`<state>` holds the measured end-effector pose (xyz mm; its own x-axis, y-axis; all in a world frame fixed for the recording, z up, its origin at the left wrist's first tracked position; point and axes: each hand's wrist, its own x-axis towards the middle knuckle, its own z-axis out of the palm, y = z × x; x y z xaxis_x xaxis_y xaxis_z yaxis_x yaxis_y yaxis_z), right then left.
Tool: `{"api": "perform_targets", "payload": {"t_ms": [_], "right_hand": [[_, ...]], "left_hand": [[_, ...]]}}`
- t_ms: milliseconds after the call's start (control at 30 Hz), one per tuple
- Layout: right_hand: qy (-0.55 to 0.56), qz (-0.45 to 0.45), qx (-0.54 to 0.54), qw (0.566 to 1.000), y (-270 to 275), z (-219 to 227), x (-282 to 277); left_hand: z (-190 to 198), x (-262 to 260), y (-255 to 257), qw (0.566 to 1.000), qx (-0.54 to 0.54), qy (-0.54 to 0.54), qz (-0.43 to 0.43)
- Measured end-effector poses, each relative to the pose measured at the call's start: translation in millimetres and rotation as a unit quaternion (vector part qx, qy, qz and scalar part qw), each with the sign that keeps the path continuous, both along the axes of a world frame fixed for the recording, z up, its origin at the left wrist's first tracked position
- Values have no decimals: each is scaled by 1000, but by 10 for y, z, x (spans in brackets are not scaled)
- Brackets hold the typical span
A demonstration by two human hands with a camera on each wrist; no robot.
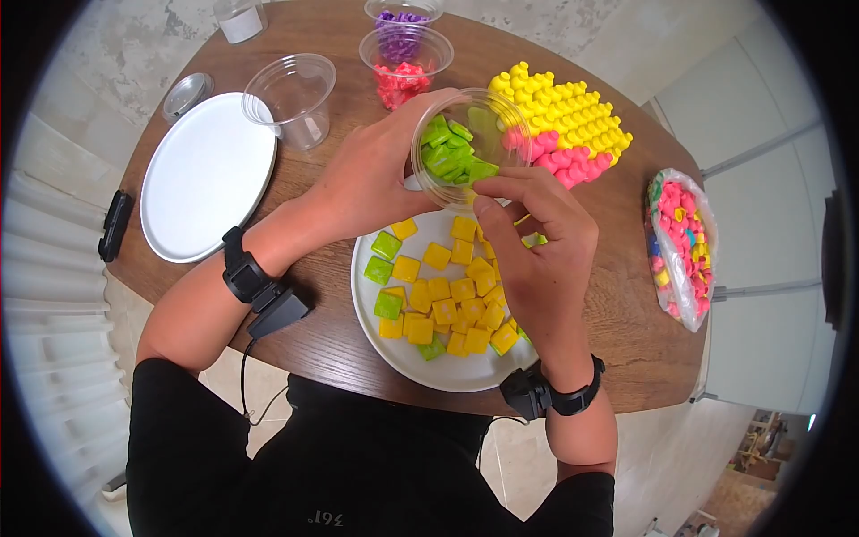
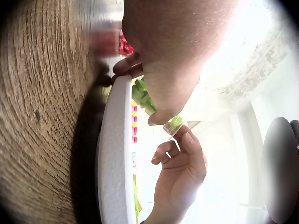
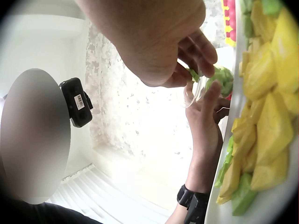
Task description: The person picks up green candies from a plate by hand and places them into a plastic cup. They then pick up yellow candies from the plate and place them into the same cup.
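Observation:
The left hand [image 1: 380, 170] grips a clear plastic cup [image 1: 428, 190] tilted above the plate, with green square pieces [image 1: 447, 154] inside. At the cup's rim, the right hand [image 1: 546, 255] pinches a green piece [image 3: 193, 74] between thumb and fingers. Below both hands lies a white round plate [image 1: 376, 345] with many yellow squares [image 1: 438, 257] and several green squares [image 1: 378, 270]. The left wrist view shows the left hand [image 2: 163, 60] around the cup and the right hand [image 2: 180, 179] beside it.
Behind stand an empty clear cup [image 1: 309, 130] and cups of red [image 1: 401, 85] and purple pieces [image 1: 400, 40]. An oval white plate [image 1: 208, 179] lies left; yellow and pink bottle-shaped pieces [image 1: 564, 112] stand back right; a bag of colourful pieces [image 1: 684, 255] lies far right.

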<state>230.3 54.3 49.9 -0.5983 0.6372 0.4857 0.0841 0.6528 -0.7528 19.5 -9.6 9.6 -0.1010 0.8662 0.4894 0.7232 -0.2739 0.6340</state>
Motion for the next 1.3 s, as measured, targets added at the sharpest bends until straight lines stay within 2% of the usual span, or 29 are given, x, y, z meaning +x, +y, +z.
{"api": "perform_targets", "payload": {"t_ms": [767,833,933,1300], "right_hand": [[-4,7,-5,1000,-21,15,-4],[-34,2,-37,999,-45,53,14],[-11,7,-6,1000,-9,2,-3],[-15,9,-7,1000,-12,12,-2]], "left_hand": [[22,4,-9,1000,1,14,-4],[29,8,-12,1000,-6,7,-4],[31,7,-13,1000,-13,2,-3],[9,2,-5,1000,6,11,-5]]}}
